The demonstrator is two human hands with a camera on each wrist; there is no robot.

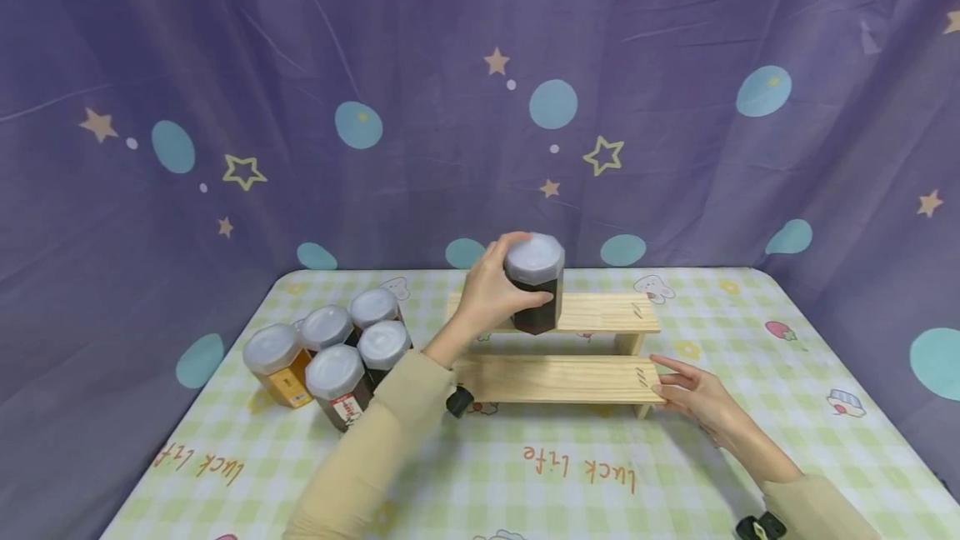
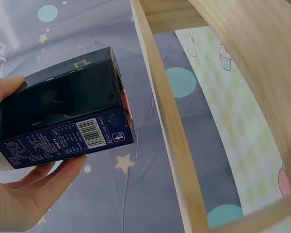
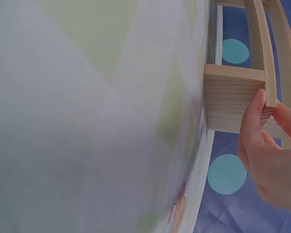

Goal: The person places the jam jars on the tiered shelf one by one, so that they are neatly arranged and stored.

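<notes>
My left hand (image 1: 489,294) grips a dark faceted jar (image 1: 538,302) with a pale translucent lid, near the upper board of a two-tier wooden rack (image 1: 555,377). In the left wrist view, the jar (image 2: 63,104) shows a glossy dark side and a blue label with a barcode. The thumb and fingers lie on opposite sides of it, and its lid end is mostly cut off. At the rack's right end, my right hand (image 1: 701,398) holds the lower board. The right wrist view shows the fingers of that hand (image 3: 271,160) pinching the board's corner (image 3: 267,99).
Several lidded jars (image 1: 336,369) stand grouped left of the rack, one with amber contents (image 1: 288,382), others dark. The left forearm passes close to them. A green checked cloth (image 1: 570,498) covers the table, and a purple curtain (image 1: 450,48) hangs behind it.
</notes>
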